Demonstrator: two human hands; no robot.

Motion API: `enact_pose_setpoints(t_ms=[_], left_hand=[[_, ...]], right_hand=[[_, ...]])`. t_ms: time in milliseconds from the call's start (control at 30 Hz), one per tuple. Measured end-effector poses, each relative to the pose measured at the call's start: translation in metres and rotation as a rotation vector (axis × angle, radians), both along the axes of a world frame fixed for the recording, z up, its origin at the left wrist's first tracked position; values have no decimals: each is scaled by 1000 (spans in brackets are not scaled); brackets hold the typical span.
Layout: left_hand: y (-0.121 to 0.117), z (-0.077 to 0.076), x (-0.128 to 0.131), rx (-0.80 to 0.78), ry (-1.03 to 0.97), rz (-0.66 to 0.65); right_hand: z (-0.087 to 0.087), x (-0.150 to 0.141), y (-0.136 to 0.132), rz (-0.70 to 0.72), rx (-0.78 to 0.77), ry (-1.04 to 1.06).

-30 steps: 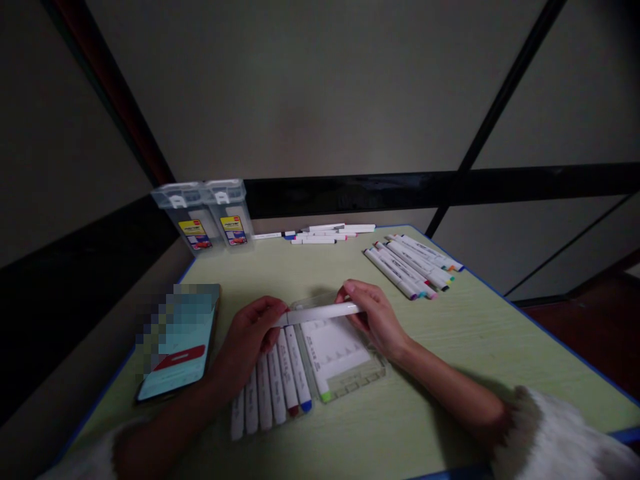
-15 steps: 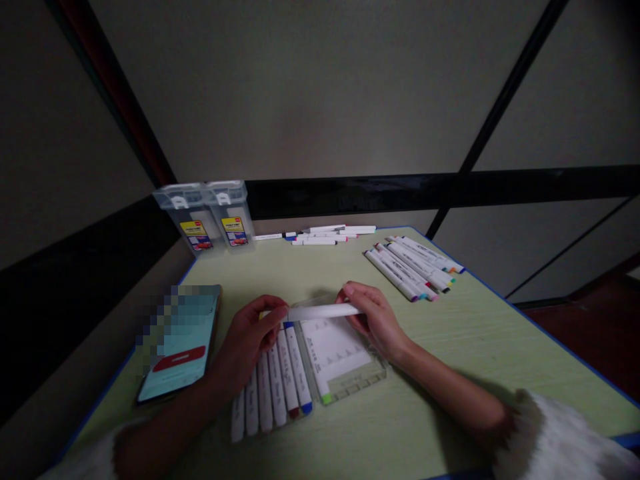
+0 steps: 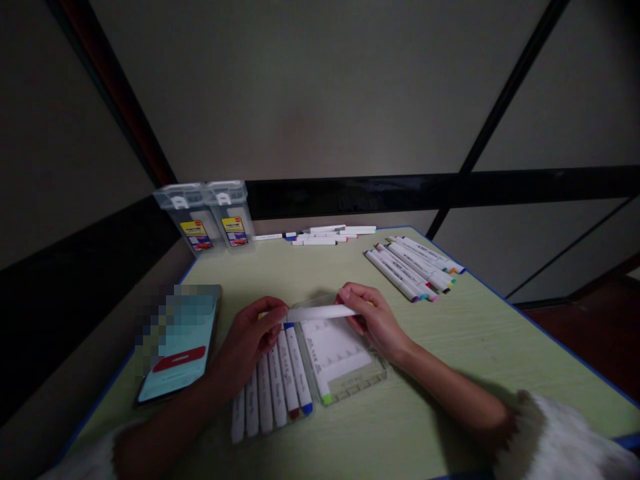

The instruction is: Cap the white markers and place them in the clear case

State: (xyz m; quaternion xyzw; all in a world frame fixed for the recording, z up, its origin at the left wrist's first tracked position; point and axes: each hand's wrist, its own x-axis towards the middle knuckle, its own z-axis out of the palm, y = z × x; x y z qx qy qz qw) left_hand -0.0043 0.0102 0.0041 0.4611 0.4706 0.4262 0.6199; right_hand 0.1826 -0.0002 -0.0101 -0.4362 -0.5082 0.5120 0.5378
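Small change only over the last second: still gripping the long white plastic marker [image 3: 320,313] at both ends, nearly level, above the far part of the open clear plastic case [image 3: 360,389] with white paper insert. Pinched at one end between thumb and fingers of the left hand [image 3: 250,340], at the other likewise by the right hand [image 3: 376,320]; narrow grip on both sides. No longer showing any white past the left thumb, unlike a second ago; now exposing below it the blue far end of the nearest pen in the row of white colour-tipped markers [image 3: 277,387], just left of the case. Can't tell if capped or parted inside the left grip; too blurred. Meaning: still in hand, not laid down, grip shifted at the left end only. Otherwise unchanged: in the case, at its left side, a white lime-ended marker [image 3: 318,370]; beyond the case to the right, a fanned group of white multicolour-tipped markers [image 3: 393,275]; well left of it, a dark-edged phone with lit teal screen [image 3: 193,333].
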Motion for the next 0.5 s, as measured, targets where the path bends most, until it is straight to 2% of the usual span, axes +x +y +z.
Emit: enact_pose_setpoints(t_ms=[500], left_hand=[[6, 3, -2, -100, -216, -11]], right_hand=[[3, -2, -2, 47, 10, -72]])
